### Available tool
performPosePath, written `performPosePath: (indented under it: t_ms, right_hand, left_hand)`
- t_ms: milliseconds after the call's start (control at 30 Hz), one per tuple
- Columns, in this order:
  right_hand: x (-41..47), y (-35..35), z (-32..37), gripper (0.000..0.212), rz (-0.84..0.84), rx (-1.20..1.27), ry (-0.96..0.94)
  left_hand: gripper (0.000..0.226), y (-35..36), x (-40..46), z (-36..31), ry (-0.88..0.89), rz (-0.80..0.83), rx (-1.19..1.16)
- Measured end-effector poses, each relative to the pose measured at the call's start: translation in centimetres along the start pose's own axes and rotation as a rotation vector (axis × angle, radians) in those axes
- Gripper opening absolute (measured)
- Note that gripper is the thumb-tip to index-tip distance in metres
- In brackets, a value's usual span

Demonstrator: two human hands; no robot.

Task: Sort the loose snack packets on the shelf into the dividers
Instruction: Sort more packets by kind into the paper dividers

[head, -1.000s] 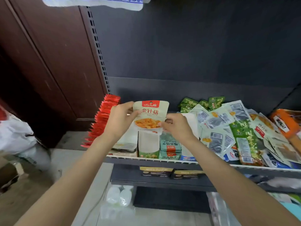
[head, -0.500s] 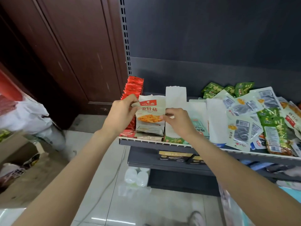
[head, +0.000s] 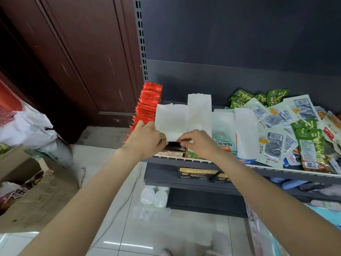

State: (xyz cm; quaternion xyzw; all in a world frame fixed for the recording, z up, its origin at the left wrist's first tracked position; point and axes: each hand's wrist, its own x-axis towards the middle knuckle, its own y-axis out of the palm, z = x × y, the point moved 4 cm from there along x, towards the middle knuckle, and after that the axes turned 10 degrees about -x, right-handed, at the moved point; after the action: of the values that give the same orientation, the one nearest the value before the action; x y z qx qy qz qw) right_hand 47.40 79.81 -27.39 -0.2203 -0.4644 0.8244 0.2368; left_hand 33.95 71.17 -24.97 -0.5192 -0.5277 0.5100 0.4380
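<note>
My left hand (head: 145, 139) and my right hand (head: 199, 143) pinch the near edge of a snack packet (head: 170, 119) at the shelf's front left. Its plain white side faces me and its printed side is hidden. It leans back in the slot between a row of red packets (head: 148, 104) and a tall white divider (head: 199, 109). A dark packet (head: 174, 145) lies under my fingers. Teal packets (head: 223, 143) fill the slot to the right, beside another divider (head: 246, 133). Several loose white and green packets (head: 287, 130) are heaped on the right of the shelf (head: 276, 169).
Green packets (head: 258, 97) lie at the back of the shelf. A lower shelf holds dark boxes (head: 195, 173). Clear plastic bottles (head: 153, 196) stand on the floor below. A brown door, a white bag (head: 27, 130) and a cardboard box (head: 22, 182) are at the left.
Both hands have lowered the packet to the shelf front and tipped it back, so its white side now faces me instead of the printed front. My view has shifted left and down.
</note>
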Motion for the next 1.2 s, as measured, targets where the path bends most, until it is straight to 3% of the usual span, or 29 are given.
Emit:
performPosePath:
  t_ms: [100, 233, 433, 533, 700, 867, 967, 1033, 1133, 1200]
  right_hand:
    - [-0.1, 0.5, 0.1, 0.030, 0.130, -0.036, -0.028]
    - [-0.8, -0.6, -0.9, 0.032, 0.127, 0.109, 0.000]
    - [-5.0, -5.7, -8.2, 0.017, -0.371, 0.250, 0.165]
    - [-7.5, -7.7, -14.1, 0.020, -0.484, 0.208, 0.314]
    - [-10.8, -9.6, -23.8, 0.021, -0.424, 0.178, 0.574]
    - [-11.6, -8.8, -31.7, 0.037, -0.280, 0.335, 0.794]
    - [-11.3, -8.5, -34.3, 0.039, -0.273, 0.384, 0.832]
    - [-11.0, -8.4, -35.2, 0.034, -0.291, 0.437, 0.840]
    - [-10.3, -7.9, -35.8, 0.013, -0.243, 0.478, 0.842]
    - [-10.1, -7.6, -36.0, 0.023, -0.191, 0.528, 0.833]
  left_hand:
    - [0.044, 0.2, 0.0, -0.2, -0.034, 0.041, -0.048]
    - [0.038, -0.1, 1.0, -1.7, -0.018, -0.038, -0.165]
    - [0.028, -0.2, 5.3, -10.0, 0.125, -0.106, -0.434]
    - [0.032, 0.5, 8.3, -15.7, 0.190, -0.124, -0.631]
    - [0.050, 2.7, 13.6, -25.7, 0.124, -0.096, -0.847]
    - [0.064, 7.9, 19.3, -32.6, -0.017, 0.215, -0.770]
    - [0.072, 9.9, 21.5, -33.5, -0.171, 0.284, -0.798]
    - [0.068, 10.6, 22.2, -33.6, -0.244, 0.317, -0.852]
    - [0.046, 10.9, 22.6, -33.7, -0.281, 0.329, -0.853]
    - [0.039, 10.6, 22.8, -33.8, -0.276, 0.334, -0.814]
